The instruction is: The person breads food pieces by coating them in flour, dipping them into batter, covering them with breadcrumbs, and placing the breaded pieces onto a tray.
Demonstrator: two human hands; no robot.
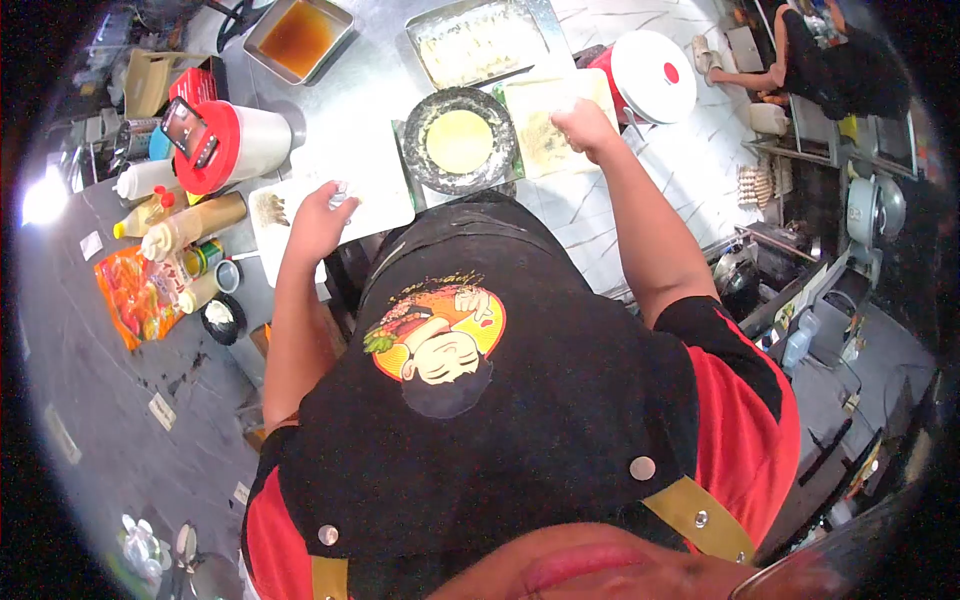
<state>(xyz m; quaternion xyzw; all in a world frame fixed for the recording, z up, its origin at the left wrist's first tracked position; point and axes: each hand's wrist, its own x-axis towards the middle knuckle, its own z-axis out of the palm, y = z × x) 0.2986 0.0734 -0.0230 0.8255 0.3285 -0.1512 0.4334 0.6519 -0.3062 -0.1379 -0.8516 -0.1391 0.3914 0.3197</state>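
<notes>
Apparel: black fabric apron (560, 390), round multicolour cartoon print (436, 345), tan straps (700, 512); red-and-black short-sleeved shirt (745, 410).

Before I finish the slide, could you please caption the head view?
Left hand over a white board, right hand over a powdery board, a black round dish between them.

No wording, brand or number can be read with certainty. Slanted lettering arches over the cartoon print on the black apron (560, 400), too small to make out. Printed characters on the orange food packet (140, 290) and marks on 1 small white label (161, 411) are likewise illegible.
</notes>
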